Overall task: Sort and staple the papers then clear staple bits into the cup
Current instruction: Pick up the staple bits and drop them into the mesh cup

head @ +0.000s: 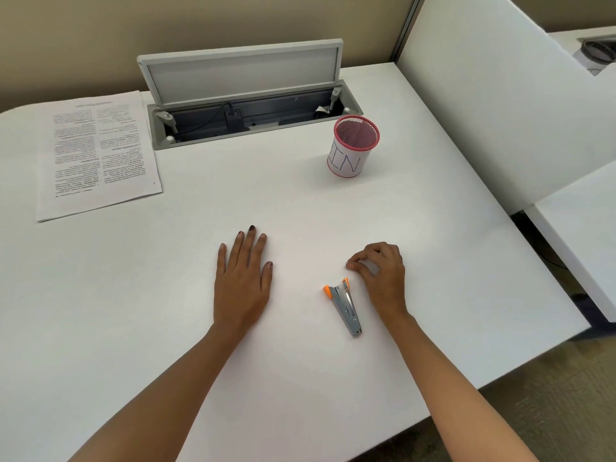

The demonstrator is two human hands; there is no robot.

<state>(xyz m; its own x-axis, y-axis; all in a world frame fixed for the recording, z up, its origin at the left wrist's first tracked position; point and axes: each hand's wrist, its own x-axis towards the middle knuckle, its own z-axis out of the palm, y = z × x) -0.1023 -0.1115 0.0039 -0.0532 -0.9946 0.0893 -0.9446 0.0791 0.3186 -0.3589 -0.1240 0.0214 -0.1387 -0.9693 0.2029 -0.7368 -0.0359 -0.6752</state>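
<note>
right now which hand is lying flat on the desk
The left hand, palm down with fingers straight on the white desk. The right hand is curled instead, its fingertips pinched together beside the grey and orange stapler.

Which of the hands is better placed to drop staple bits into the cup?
Right. The right hand has its fingertips curled on the table beside the stapler, and the cup stands beyond it on that side. The left hand lies flat, farther from the cup.

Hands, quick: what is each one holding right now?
Left hand: open, flat on the table, holding nothing.
Right hand: fingers curled, tips pinched together by the stapler; anything held is too small to tell.
</note>
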